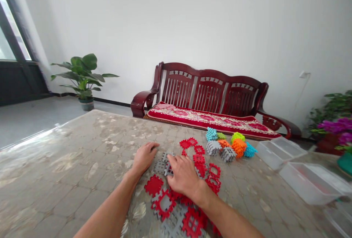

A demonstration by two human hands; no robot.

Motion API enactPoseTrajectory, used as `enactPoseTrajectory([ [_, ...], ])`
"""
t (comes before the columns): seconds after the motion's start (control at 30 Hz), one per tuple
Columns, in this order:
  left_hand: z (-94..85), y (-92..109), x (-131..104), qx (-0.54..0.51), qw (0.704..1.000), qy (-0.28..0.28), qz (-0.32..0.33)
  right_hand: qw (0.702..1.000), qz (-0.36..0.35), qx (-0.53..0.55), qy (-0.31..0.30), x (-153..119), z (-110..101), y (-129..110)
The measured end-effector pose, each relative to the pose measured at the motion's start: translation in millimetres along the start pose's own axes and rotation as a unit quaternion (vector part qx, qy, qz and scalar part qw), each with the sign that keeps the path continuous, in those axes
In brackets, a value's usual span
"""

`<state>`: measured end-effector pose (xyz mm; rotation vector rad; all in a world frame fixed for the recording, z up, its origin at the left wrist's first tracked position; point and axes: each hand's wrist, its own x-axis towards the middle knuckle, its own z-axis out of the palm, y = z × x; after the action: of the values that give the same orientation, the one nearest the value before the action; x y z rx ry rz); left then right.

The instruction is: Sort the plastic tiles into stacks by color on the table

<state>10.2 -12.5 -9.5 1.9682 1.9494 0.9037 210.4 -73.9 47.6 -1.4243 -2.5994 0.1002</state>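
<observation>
My left hand (145, 156) rests on the table just left of some grey toothed pieces (159, 166); its fingers are slightly bent and apart, with nothing seen in them. Over the grey pieces and part of the red pile is my right hand (183, 174), fingers bent downward; its fingertips touch or hover over a grey piece, and whether it grips one is unclear. A solid red piece (153, 185) and a red frame piece (164, 204) lie nearer to me. More red pieces (214, 171) spread to the right of my right hand.
Assembled blocks in grey, orange (239, 147), blue and green stand at the back right. Two clear plastic boxes (310, 183) are beyond them on the right. The patterned tablecloth (68, 157) extends left. A wooden bench (209, 91) stands behind the table.
</observation>
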Motion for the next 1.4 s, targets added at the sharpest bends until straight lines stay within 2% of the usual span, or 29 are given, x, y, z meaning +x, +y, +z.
enactPoseTrajectory([
  [0.07, -1.0, 0, 0, 0.004, 1.0, -0.005, 0.0, 0.999, 0.0, 0.031, 0.033, 0, -8, 13],
  [0.13, -2.2, 2, 0, 0.006, 1.0, -0.009, 0.0, 0.995, 0.006, 0.065, 0.072, 0, -20, 38],
  [0.3, -3.7, 4, -1, 0.012, 1.0, -0.009, -0.006, 0.988, 0.041, 0.1, 0.112, -2, -52, 137],
  [0.4, -3.2, 4, -1, 0.014, 1.0, -0.008, -0.006, 0.993, 0.067, 0.037, 0.093, -4, -64, 190],
  [0.5, -2.2, 2, 0, 0.015, 1.0, -0.01, -0.004, 0.996, 0.069, -0.014, 0.063, -4, -69, 221],
  [0.67, 0.2, -2, 1, 0.01, 1.0, -0.004, 0.004, 0.997, 0.061, -0.051, 0.007, 1, -68, 234],
  [0.9, 1.6, -4, 1, 0.017, 1.0, -0.009, 0.003, 0.998, 0.04, -0.031, -0.038, 3, -68, 236],
  [1.1, 0.4, -3, 1, 0.019, 1.0, -0.014, 0.005, 0.994, 0.029, -0.065, -0.088, 11, -64, 234],
  [1.4, -1.3, -2, 0, 0.023, 1.0, -0.018, 0.004, 0.994, 0.031, -0.065, -0.083, 11, -62, 233],
])
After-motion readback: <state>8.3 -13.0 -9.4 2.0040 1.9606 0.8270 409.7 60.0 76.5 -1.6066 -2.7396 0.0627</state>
